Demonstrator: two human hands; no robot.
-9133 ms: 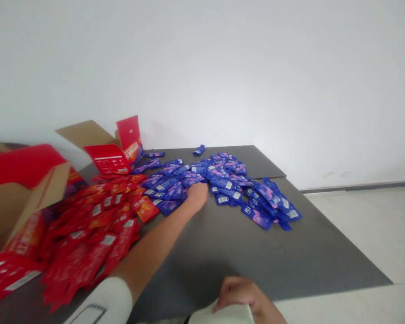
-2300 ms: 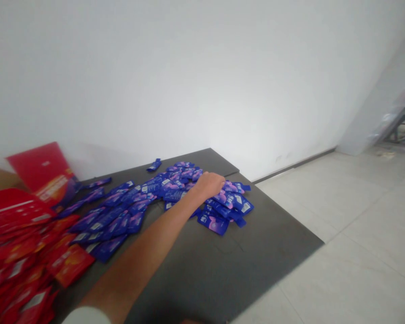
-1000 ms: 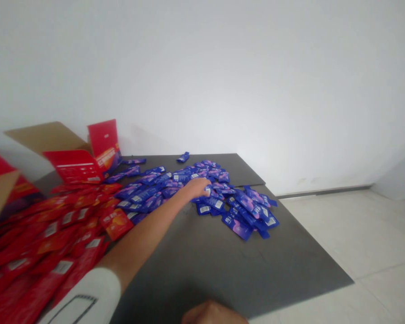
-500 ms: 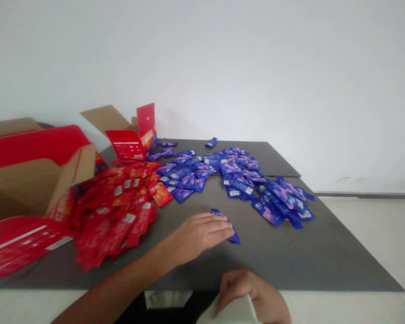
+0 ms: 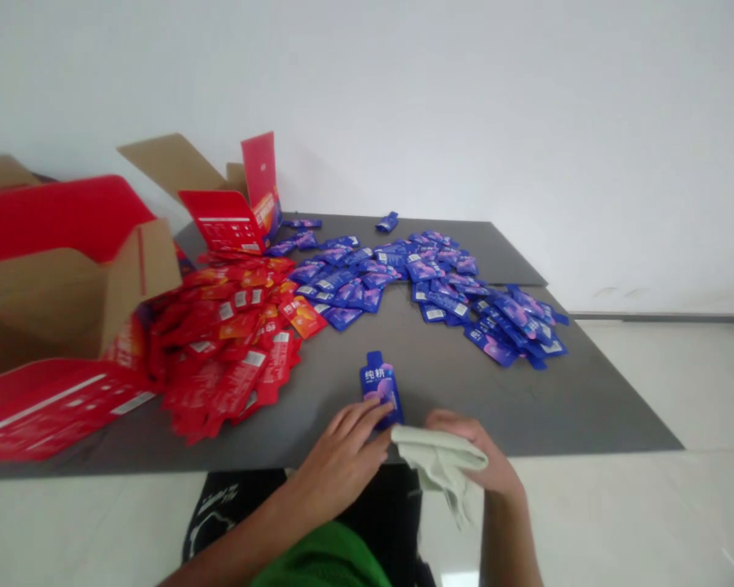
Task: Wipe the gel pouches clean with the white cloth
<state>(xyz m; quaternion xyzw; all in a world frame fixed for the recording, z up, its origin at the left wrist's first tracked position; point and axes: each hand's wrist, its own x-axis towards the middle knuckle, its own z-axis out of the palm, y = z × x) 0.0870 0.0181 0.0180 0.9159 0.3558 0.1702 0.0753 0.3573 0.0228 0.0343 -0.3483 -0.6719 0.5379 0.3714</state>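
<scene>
My left hand (image 5: 348, 448) is at the table's near edge, its fingers across the lower part of a blue sachet (image 5: 376, 377). The sachet's printed face with white lettering is turned up and its narrow neck points away from me. The thumb is mostly hidden. Close on the right, my right hand (image 5: 480, 448) grips a folded pale green cloth (image 5: 437, 450), one corner hanging below the table edge. The cloth's folded end comes up against the sachet's lower corner and the left fingertips.
A heap of red sachets (image 5: 232, 350) lies left, beside a large open red carton (image 5: 42, 416). A smaller open carton (image 5: 220, 220) stands behind it. Blue sachets (image 5: 446, 277) spread across the back and right of the grey table (image 5: 587, 408). A white wall rises behind.
My left hand has drawn the blue sachet nearer to me, and its printed face now shows. My right hand has come up beside it with the cloth. The view has tilted down.
</scene>
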